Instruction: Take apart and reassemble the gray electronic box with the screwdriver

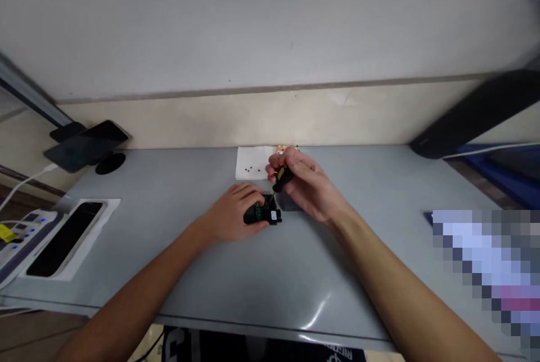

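Observation:
My left hand [233,211] grips a small black device [262,214] with a green circuit board showing, pressing it down on the grey table [253,283]. My right hand [304,182] is closed round a screwdriver [283,177] with a black and yellow handle, held upright with its tip down at the device. Behind the hands lies a white sheet of paper [250,161] with several small dark screws on it.
A phone [86,142] leans on a stand at the far left. Another phone [63,238] lies on a white sheet, next to a power strip [21,232]. A dark bar [476,114] slants at the right. A blurred patch covers the lower right.

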Motion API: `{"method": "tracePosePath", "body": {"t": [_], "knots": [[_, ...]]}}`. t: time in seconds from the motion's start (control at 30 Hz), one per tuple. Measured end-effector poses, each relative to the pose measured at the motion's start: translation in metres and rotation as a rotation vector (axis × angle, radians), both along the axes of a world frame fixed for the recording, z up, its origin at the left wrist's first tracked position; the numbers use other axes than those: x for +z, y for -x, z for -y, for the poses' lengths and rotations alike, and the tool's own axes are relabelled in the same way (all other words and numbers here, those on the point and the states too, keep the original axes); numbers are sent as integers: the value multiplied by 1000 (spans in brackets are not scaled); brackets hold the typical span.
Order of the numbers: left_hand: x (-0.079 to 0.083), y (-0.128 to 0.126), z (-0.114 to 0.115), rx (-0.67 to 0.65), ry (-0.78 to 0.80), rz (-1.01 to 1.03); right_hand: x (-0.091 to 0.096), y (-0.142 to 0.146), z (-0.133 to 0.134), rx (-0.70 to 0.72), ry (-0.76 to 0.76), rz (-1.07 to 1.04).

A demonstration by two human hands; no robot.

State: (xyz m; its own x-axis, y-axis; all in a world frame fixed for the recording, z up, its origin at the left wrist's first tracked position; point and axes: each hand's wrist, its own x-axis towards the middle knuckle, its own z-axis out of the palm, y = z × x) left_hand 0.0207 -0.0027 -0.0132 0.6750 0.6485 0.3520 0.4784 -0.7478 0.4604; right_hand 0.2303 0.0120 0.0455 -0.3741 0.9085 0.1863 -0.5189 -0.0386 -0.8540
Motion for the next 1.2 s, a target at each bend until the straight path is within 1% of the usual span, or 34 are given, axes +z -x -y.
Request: {"method": "tracePosePath", "body": {"t": [0.1,0.27,0.43,0.57,0.73,0.83,0.93,1.07,1.2], "knots": [[1,-1,0,10,11,19,-1,-1,-1,-23,7,-2],[1,0,0,2,21,13,1,0,-4,-99,-29,116],[-1,0,1,4,-21,2,4,-1,-3,-39,0,110],[-2,1,1,1,-33,-9,-1,-2,-3,-130,-76,105],[-1,1,0,0,-33,-11,-5,3,-5,-163,9,67],[-1,1,0,-9,-34,-17,-2,6,-5,-139,-3,47],[-1,1,0,-8,-40,-5,1,6,-5,-91,30,25],[-1,0,1,18,-11,3,-2,3,-5,-118,61,24],[0,-1,1,12,-3,9,-6,5,-4,-131,36,10]]}}
